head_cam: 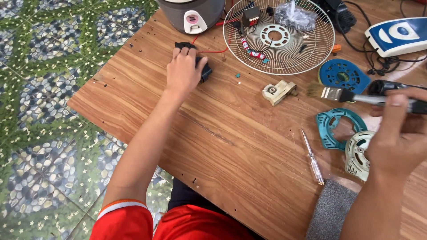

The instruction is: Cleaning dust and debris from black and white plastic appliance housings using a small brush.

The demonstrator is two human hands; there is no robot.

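Left hand (184, 71) clamped over black part (205, 71) at table's (231, 146) far edge. Right hand (398, 138) closed around brush (356, 95). Fan disassembled: wire guard (307, 53), 2 motor housings (340, 129) laid out; cleaning apparently midway.

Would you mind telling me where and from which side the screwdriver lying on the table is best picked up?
Grip the screwdriver by its clear handle, the thicker end nearest the grey pad, coming from above with fingers across its width. It lies flat and clear of other parts on the wooden table, its thin metal shaft pointing away. The right hand, holding a brush, is nearest.
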